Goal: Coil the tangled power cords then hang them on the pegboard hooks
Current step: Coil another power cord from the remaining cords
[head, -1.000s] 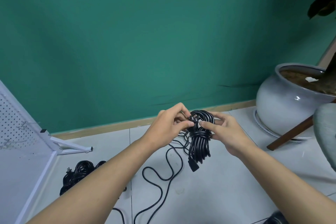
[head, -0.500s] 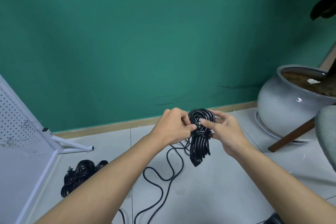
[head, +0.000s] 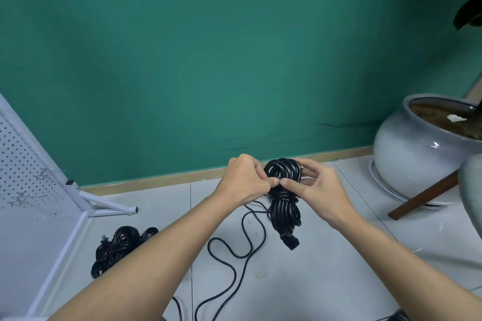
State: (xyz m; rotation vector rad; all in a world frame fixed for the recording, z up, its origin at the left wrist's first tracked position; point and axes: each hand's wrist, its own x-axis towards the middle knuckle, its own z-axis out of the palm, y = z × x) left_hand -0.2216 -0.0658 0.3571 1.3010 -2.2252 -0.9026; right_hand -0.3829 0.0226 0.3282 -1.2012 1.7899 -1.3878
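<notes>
1. Pinching with left hand (head: 243,181) and right hand (head: 313,187), fingertips meeting at the wrapped waist of the coiled black rubber power cord (head: 284,208), held up over the floor.
2. Could spring apart if either pinch slips before the end gets tucked. Stiff loops, probably.
3. Nearby: white perforated metal pegboard (head: 18,164) far left, round grey ceramic plant pot (head: 407,154) right, second black cord bundle (head: 117,245) by the pegboard's foot.
4. Mind the loose black cable (head: 234,250) snaking below, an easy snag heading pegboard-wards.

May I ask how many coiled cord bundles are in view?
2: one coil gripped by the left hand and right hand, one bundle on the floor beside the pegboard; others may be hidden.
</notes>
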